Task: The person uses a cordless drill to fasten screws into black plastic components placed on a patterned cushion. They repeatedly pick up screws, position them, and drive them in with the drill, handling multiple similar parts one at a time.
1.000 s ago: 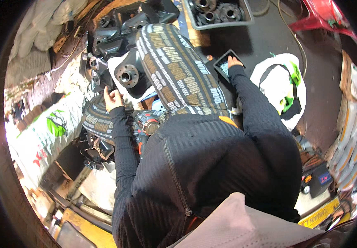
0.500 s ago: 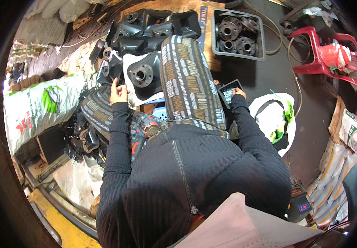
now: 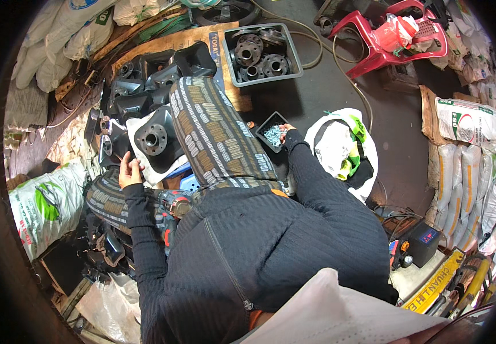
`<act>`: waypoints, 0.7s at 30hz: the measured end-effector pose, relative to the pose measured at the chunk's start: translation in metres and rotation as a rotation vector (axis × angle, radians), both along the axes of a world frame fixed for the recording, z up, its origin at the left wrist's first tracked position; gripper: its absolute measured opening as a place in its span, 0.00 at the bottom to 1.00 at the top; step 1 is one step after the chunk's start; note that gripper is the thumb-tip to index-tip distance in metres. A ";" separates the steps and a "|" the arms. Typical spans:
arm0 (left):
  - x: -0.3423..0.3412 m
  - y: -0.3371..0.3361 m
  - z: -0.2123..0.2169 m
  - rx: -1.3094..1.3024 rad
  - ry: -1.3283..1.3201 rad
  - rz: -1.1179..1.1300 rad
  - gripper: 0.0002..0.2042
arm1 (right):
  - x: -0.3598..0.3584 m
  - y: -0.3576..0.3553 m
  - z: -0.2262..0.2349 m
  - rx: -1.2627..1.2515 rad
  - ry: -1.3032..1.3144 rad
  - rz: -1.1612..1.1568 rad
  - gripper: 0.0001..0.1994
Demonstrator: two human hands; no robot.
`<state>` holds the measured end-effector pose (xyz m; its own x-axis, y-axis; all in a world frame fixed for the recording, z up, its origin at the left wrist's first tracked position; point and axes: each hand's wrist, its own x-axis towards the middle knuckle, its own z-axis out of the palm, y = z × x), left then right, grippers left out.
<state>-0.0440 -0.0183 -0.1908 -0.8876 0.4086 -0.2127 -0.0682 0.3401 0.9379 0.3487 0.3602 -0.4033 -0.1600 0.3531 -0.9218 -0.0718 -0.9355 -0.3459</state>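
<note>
A round metal flange [image 3: 151, 139] with a ring of holes sits on a black moulded housing [image 3: 171, 150] between my legs. Close to the housing's near-left side, my left hand [image 3: 131, 171] is raised with its fingers apart, and I see nothing in it. My right hand [image 3: 286, 132] reaches over the right rim of a small black tray [image 3: 263, 129] of silvery screws [image 3: 273, 135]. Its fingers are curled at the screws, the tips partly hidden. A power drill [image 3: 179, 206] with red parts lies by my lap, partly covered by my clothing.
Several black housings [image 3: 135, 106] cluster at the far left. A grey bin [image 3: 298, 71] of flanges stands beyond the tray. To the right are an open white sack [image 3: 326, 137], a red plastic chair [image 3: 354, 70] and stacked bags [image 3: 469, 172]. A hose [image 3: 351, 77] trails across the floor.
The whole view has swung, so everything sits further left in the picture. My left hand's fingers have spread a little; my right hand stays at the tray.
</note>
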 end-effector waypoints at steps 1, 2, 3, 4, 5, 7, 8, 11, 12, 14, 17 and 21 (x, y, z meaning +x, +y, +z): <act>0.007 0.002 0.007 -0.015 0.056 -0.075 0.19 | 0.002 -0.001 0.000 -0.018 0.051 -0.039 0.11; 0.013 0.006 0.016 -0.023 0.057 -0.111 0.18 | 0.004 -0.001 0.001 -0.039 0.104 -0.073 0.10; 0.021 0.008 0.027 -0.046 -0.002 -0.117 0.18 | 0.005 -0.002 0.001 -0.057 0.134 -0.109 0.10; 0.031 0.010 0.039 -0.155 0.051 -0.204 0.17 | 0.007 -0.003 0.003 -0.032 0.146 -0.075 0.10; 0.044 0.011 0.051 -0.239 0.176 -0.300 0.18 | 0.009 -0.003 0.004 -0.091 0.184 -0.084 0.12; 0.073 0.000 0.081 -0.401 0.306 -0.522 0.20 | 0.010 -0.005 0.005 -0.041 0.118 -0.093 0.13; 0.085 -0.005 0.094 -0.557 0.322 -0.596 0.20 | 0.011 -0.006 0.005 -0.017 0.113 -0.071 0.13; 0.116 -0.033 0.129 -0.701 0.220 -0.629 0.24 | 0.012 -0.010 0.000 0.022 0.068 -0.006 0.14; 0.127 -0.044 0.136 -0.746 0.224 -0.664 0.26 | 0.011 -0.009 -0.002 -0.003 0.023 0.051 0.13; 0.144 -0.059 0.141 -0.929 0.241 -0.741 0.32 | 0.010 -0.009 -0.008 0.016 0.037 0.039 0.09; 0.157 -0.060 0.128 -0.927 0.289 -0.534 0.35 | 0.007 -0.007 -0.012 0.007 0.033 -0.060 0.06; 0.158 -0.047 0.115 -0.902 0.305 -0.476 0.36 | 0.005 0.002 -0.007 0.006 0.068 0.078 0.09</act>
<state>0.1143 -0.0652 -0.0753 -0.7451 0.5297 -0.4053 0.4502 0.8478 0.2804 0.3536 0.3620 -0.4101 -0.2492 0.3428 -0.9057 -0.0223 -0.9370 -0.3485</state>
